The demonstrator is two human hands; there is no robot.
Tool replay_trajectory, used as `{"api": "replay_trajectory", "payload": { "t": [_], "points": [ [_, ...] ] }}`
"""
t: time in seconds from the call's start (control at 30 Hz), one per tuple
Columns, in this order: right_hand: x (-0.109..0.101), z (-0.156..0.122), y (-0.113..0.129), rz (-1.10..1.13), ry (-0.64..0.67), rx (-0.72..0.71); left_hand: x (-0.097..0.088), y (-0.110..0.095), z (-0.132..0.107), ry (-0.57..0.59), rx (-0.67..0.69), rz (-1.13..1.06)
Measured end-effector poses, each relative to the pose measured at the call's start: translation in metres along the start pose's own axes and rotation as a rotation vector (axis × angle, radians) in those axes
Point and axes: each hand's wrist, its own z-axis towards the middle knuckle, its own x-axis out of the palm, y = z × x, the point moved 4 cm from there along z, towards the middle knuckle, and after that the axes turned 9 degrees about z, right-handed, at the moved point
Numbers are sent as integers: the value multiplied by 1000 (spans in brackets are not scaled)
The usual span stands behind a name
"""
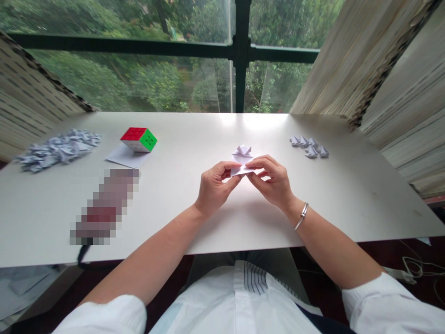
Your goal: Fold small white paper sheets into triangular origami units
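Note:
Between my hands is a small piece of folded white paper (239, 161), with pointed flaps standing up at its far end. My left hand (216, 185) pinches its left side between thumb and fingers. On the right side, my right hand (273, 181) grips it the same way, and a silver bracelet (302, 215) circles that wrist. The fingertips of both hands nearly meet at the paper's near edge and cover part of it. Both hands are just over the middle of the white table (333, 195).
Several folded paper pieces (310, 146) lie at the right, and a large heap of them (59, 150) at the far left. A puzzle cube (139, 139) rests on white paper (121, 157). Nearer is a blurred-out object (106, 206) with a dark cord. A window and curtains border the table.

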Motion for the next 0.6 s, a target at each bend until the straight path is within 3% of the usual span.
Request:
{"api": "replay_trajectory", "payload": {
  "t": [0.37,0.6],
  "points": [
    [0,1,5,76,-32,-8,-2,-3,1,-40,239,156],
    [1,1,2,85,-55,21,-1,0,3,-49,162,51]
  ]
}}
